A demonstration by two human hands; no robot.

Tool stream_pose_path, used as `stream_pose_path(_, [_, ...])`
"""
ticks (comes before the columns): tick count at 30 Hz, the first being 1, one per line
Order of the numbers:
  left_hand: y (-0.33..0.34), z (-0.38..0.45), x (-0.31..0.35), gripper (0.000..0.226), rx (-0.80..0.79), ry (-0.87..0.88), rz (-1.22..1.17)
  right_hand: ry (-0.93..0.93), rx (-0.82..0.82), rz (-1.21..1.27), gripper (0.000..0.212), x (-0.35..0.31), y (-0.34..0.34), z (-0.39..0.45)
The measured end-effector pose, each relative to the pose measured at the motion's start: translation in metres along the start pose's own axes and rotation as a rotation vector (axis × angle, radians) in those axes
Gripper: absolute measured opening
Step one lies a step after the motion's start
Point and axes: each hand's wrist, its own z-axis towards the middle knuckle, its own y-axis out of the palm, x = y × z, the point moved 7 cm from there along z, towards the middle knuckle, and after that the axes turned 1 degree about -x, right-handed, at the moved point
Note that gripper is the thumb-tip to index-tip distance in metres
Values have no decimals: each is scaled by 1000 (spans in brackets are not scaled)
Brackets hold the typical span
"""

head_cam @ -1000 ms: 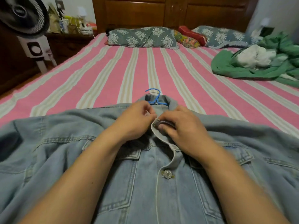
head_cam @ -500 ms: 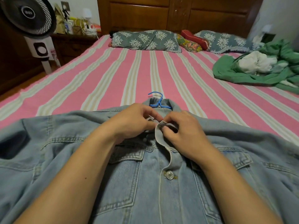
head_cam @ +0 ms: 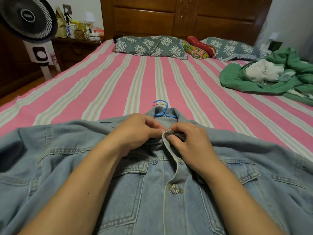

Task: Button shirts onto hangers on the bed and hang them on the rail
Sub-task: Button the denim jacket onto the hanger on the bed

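The bed [head_cam: 118, 85], spread with a pink and beige striped sheet, fills most of the view, with a dark wooden headboard [head_cam: 186, 19] at its far end. A light blue denim shirt [head_cam: 135, 192] lies front up across the near edge of the bed, its sleeves spread toward the left and right sides and its collar pointing toward the headboard. A heap of green and white clothing [head_cam: 271, 77] sits near the right edge of the bed, well apart from the shirt. Two grey floral pillows [head_cam: 150, 45] lie along the far edge with a smaller red and patterned cushion [head_cam: 198, 48] between them. A black standing fan [head_cam: 28, 17] stands off the far left corner, beside a cluttered nightstand [head_cam: 76, 46]. The left hand [head_cam: 135, 131] has its fingers curled, pinching the left front edge of the shirt just below the collar. The right hand [head_cam: 188, 143] has its fingers closed on the right placket, folding its top edge up between thumb and fingertips; the two hands touch there. A blue hanger [head_cam: 163, 111] is inside the shirt, its hook sticking out of the collar onto the sheet. One silver button [head_cam: 175, 188] lower on the placket is fastened.
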Motion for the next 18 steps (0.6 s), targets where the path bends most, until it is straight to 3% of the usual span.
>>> stream_pose_path(3, [-1, -1, 3, 3, -17, 24, 58, 20, -14, 11, 3, -1, 0, 0])
stream_pose_path(7, [-2, -4, 10, 31, -54, 70, 239, 68, -62, 20, 8, 3, 2, 2])
stream_pose_path(11, [9, -7, 15, 13, -227, 145, 306, 118, -117, -22, 19, 5, 4, 3])
stream_pose_path(18, [-2, -2, 5, 4, -67, 51, 162, 116, -113, 144, 16, 1, 0, 5])
